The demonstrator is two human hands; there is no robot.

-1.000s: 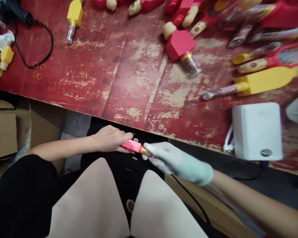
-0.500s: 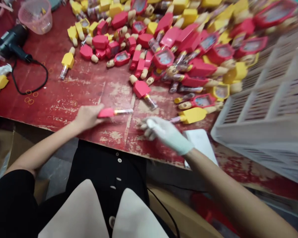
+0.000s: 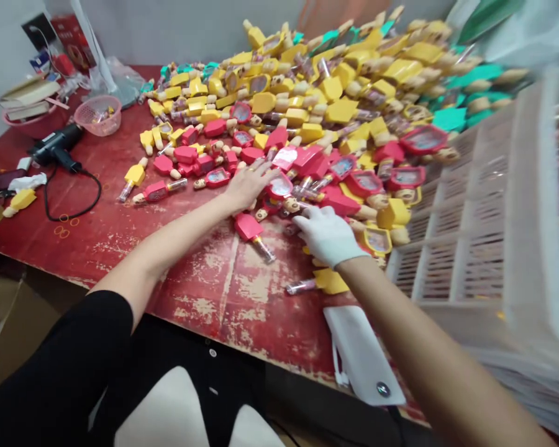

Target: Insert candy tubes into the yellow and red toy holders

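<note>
My bare left hand reaches onto the near side of a heap, its fingers stretched out over red toys. Beside its fingertips lies a red framed toy with a shiny window and a wooden knob. My right hand, in a white glove, is at the same heap with fingers curled down among clear tubes; what they grip is hidden. A red toy with a clear tube lies below my left hand. A yellow toy with a tube lies below my right hand. Another red toy lies farther left.
Yellow toys and green ones fill the back of the heap. A white plastic crate stands at right. A white pouch lies at the front edge. At left are a heat gun with its cord and a pink basket.
The red toy that my left hand held now lies at left near a yellow one. Both hands have moved forward to the heap. The view has tilted up.
</note>
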